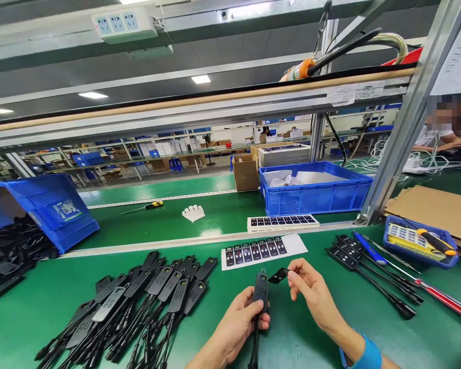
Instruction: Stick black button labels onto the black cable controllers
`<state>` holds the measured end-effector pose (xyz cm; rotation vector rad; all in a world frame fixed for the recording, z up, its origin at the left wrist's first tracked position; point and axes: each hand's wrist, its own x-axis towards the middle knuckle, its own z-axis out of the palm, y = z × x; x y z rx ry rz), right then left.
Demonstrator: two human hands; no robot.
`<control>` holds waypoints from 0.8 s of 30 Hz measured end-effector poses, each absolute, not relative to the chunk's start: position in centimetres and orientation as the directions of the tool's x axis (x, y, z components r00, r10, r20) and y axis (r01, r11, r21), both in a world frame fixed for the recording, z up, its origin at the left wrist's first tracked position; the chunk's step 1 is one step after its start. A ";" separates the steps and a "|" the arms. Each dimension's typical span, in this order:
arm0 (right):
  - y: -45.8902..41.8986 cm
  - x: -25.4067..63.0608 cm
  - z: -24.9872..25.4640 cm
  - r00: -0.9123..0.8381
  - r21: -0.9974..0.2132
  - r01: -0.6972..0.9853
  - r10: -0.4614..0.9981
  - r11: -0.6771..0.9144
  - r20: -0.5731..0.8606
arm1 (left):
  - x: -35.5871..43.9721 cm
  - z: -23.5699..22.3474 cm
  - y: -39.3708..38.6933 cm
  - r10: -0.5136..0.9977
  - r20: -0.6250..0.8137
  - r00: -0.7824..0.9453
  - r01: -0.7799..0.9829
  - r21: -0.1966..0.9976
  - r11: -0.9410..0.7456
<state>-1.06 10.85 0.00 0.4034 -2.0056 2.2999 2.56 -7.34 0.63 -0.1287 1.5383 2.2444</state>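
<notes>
My left hand (236, 325) is closed round a black remote-like device (260, 291) with a cable hanging down from it, held upright over the green table. My right hand (311, 292) pinches a small black sticker label (279, 275) just right of the device's top. A blue wristband (364, 354) sits on my right wrist. Just beyond my hands lies a white sheet of black labels (259, 251).
A pile of black cabled devices (138, 302) lies left. Finished devices (364, 269) lie right, beside a red-handled tool (441, 297) and a small blue tray (420, 241). On the conveyor: blue crate (315, 195), label sheets (282, 222), white glove (193, 212), screwdriver (146, 207). Another person sits at far right.
</notes>
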 end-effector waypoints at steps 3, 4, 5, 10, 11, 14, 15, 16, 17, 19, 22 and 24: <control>10.7 -0.8 0.2 -0.961 -0.968 -0.203 -0.157 -0.149 0.226 | 3.1 0.5 -7.2 0.359 -0.319 -0.877 -0.429 0.856 -0.289; 10.7 -0.7 0.2 -0.959 -0.966 -0.204 -0.164 -0.159 0.230 | 3.2 0.6 -7.2 0.380 -0.314 -0.870 -0.432 0.857 -0.281; 10.8 -0.6 0.3 -0.957 -0.963 -0.206 -0.169 -0.172 0.235 | 3.3 0.7 -7.2 0.398 -0.310 -0.863 -0.436 0.855 -0.280; 10.9 -0.3 0.5 -0.956 -0.966 -0.173 -0.204 -0.190 0.212 | 3.7 1.1 -6.9 0.431 -0.316 -0.845 -0.479 0.806 -0.349; 10.9 -0.2 0.6 -0.958 -0.973 -0.157 -0.213 -0.171 0.192 | 3.8 1.1 -6.8 0.425 -0.319 -0.847 -0.480 0.801 -0.358; 10.8 0.0 0.8 -0.963 -0.989 -0.102 -0.237 -0.107 0.125 | 4.1 0.9 -6.4 0.416 -0.300 -0.858 -0.456 0.818 -0.350; 10.7 0.0 0.8 -0.964 -0.992 -0.088 -0.242 -0.089 0.108 | 4.2 0.8 -6.3 0.419 -0.289 -0.861 -0.444 0.829 -0.341; 10.6 0.1 0.8 -0.965 -0.994 -0.079 -0.244 -0.073 0.094 | 4.2 0.7 -6.3 0.421 -0.279 -0.863 -0.434 0.836 -0.335; 10.6 0.2 0.8 -0.966 -0.996 -0.074 -0.243 -0.058 0.086 | 4.3 0.7 -6.2 0.425 -0.273 -0.863 -0.428 0.841 -0.330; 10.4 0.3 0.7 -0.969 -0.996 -0.078 -0.233 -0.035 0.084 | 4.4 0.8 -6.2 0.428 -0.268 -0.863 -0.425 0.843 -0.329; 10.3 0.4 0.5 -0.973 -0.996 -0.083 -0.213 -0.018 0.085 | 4.5 0.9 -6.1 0.436 -0.256 -0.863 -0.416 0.849 -0.326; 10.2 0.4 0.5 -0.975 -0.997 -0.081 -0.207 -0.010 0.081 | 4.5 1.0 -6.1 0.442 -0.248 -0.862 -0.411 0.852 -0.323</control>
